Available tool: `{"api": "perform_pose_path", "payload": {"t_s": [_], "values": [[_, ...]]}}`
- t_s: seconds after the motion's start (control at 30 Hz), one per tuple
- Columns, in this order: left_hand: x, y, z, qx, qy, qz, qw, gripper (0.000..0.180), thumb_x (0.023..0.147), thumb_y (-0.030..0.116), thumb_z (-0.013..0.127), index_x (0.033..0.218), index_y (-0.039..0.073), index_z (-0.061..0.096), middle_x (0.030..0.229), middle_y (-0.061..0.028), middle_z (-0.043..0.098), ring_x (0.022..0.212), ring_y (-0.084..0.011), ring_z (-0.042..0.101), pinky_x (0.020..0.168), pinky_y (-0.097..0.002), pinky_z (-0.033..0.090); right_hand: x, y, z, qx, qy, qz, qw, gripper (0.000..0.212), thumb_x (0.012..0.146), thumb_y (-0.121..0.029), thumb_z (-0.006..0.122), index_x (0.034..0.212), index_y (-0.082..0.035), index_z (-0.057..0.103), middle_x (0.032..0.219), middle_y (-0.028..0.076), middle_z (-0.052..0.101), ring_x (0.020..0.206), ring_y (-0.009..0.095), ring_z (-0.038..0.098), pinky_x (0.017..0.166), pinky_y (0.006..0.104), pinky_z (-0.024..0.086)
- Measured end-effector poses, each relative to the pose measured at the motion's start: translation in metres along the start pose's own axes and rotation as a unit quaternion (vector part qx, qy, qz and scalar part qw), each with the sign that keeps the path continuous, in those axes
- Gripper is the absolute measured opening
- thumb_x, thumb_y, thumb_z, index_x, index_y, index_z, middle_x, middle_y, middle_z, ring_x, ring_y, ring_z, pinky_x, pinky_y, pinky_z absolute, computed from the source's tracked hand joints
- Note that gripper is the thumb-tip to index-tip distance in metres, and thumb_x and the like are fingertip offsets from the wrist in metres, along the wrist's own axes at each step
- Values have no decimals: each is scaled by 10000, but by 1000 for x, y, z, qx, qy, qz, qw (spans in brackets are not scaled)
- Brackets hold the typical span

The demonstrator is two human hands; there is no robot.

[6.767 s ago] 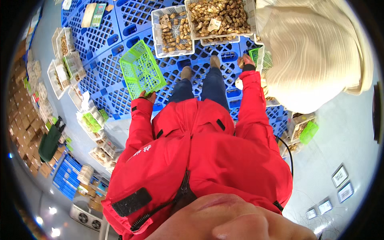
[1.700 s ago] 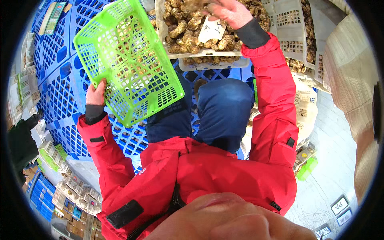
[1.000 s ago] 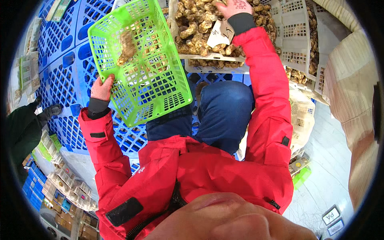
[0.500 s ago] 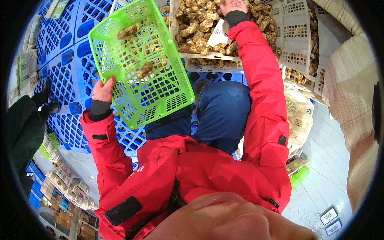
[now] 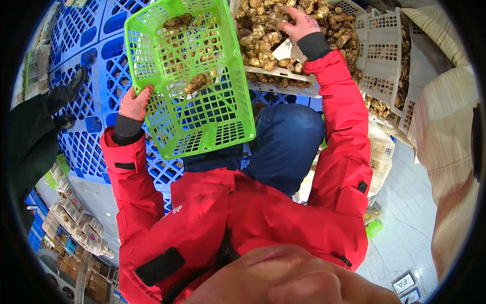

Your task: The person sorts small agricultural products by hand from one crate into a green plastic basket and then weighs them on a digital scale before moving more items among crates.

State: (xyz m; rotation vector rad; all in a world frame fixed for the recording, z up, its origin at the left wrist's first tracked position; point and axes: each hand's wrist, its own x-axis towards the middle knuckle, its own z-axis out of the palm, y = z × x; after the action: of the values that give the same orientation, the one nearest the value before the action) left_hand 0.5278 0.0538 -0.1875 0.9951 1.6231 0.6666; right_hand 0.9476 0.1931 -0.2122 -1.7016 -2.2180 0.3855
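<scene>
1. Blue pallets [image 5: 106, 76] with lattice tops lie side by side, covering much of the ground at left and centre
2. Another person's dark trousers [image 5: 33, 137] show at the left edge, with 2 dark shoes [image 5: 77, 83] seen against the pallets
3. Cream ribbed fabric [image 5: 450, 121] falls in folds down the right side
4. Pale crates [image 5: 76, 223] stand in a row at lower left, with brown cardboard boxes [image 5: 96, 289] below them
5. Grey floor [image 5: 405, 202] spreads at lower right, near a bright green object [image 5: 373, 229]
6. At the lower right rim, 2 dark-framed signs [image 5: 404, 282] appear just beside each other
</scene>
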Motion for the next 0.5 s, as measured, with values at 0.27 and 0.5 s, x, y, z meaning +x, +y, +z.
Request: {"api": "perform_pose_path", "payload": {"t_s": [0.27, 0.5], "values": [[1, -19, 0, 30, 30, 27, 999, 233, 766, 235, 550, 912, 54, 568, 632, 51, 487, 496, -35, 376, 438, -204, 307, 4, -5, -20, 458, 45, 58, 886, 385, 786, -267, 542, 1114, -71, 492, 937, 99, 586, 810, 136, 560, 682, 253, 444], [0, 13, 7, 79, 27, 22, 996, 206, 773, 217, 532, 890, 51, 564, 601, 49, 465, 489, -48, 378, 422, -223, 303, 64, -37, 31, -147, -1, 50, 988, 335, 761, -367, 440, 940, -99, 532, 895, 135, 569, 870, 271, 526, 740, 384, 398]]}}
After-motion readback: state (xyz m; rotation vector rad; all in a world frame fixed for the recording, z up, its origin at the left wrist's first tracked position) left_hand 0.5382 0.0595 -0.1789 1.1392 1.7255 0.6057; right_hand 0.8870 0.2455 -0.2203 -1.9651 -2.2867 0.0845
